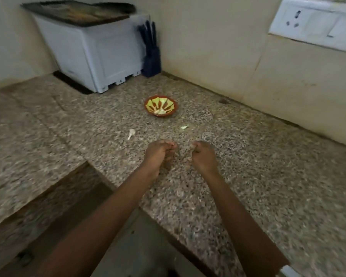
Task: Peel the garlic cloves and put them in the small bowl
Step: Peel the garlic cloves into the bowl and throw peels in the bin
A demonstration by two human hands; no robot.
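Observation:
A small red bowl with a green and yellow pattern stands on the granite counter and holds a few pale garlic pieces at its near side. An unpeeled garlic clove lies left of centre, and a pale scrap of garlic or skin lies to its right. Nearer to me, my left hand and my right hand hover over the counter with fingers curled, a short gap between them. What either hand holds is hidden by the curled fingers and the blur.
A white plastic box with a dark tray on top stands in the back corner, with a dark knife block beside it. A wall socket is at the upper right. A lower counter lies to the left.

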